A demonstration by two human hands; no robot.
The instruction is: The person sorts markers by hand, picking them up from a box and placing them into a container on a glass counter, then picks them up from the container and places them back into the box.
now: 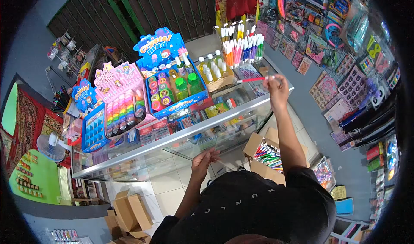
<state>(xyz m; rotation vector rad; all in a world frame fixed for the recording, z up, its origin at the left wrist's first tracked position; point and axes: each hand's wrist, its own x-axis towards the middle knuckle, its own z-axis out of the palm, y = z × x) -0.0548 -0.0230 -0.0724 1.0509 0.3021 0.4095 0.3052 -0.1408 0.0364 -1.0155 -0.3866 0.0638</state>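
My right hand (277,89) is raised over the far end of the glass display counter (172,136) and pinches a red marker (252,79) that lies level, pointing left toward a wicker basket (220,83) of white-capped bottles. Behind the marker stands a clear rack of markers (241,48) in orange, pink, blue and green. My left hand (202,160) is lower, at the counter's near glass side, its fingers curled on the edge of a glass panel (194,151). A cardboard box of markers (268,155) sits on the floor below my right arm.
On the counter stand a blue "Crystal mud" display box (174,86), a pink box of rainbow tubs (123,104) and a blue tray (92,129). Packaged toys hang on the right wall (336,63). Open cardboard boxes (129,214) lie on the tiled floor. A small fan (51,145) stands at left.
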